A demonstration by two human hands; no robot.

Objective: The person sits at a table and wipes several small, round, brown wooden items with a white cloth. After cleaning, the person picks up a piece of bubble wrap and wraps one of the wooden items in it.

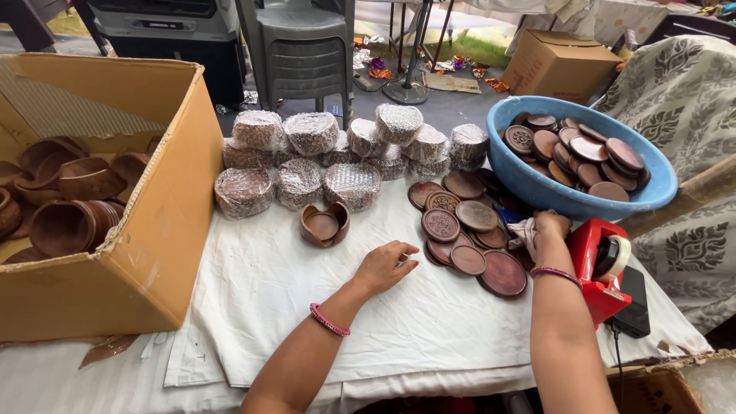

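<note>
My left hand [385, 266] rests palm down on the white cloth [268, 307], fingers loosely apart, holding nothing. It lies just left of a spread of round brown clay lids [468, 226]. My right hand [546, 230] is closed around a small whitish cloth [526, 230] at the right edge of those lids, under the rim of a blue plastic tub [537, 192]. A heart-shaped brown clay holder [323, 225] sits on the cloth ahead of my left hand.
The tub holds several more clay lids. Several wrapped bundles [337, 153] stand in rows at the back. An open cardboard box [153, 230] of clay bowls is at the left. A red tape dispenser [602, 264] and a black device [635, 307] lie at the right.
</note>
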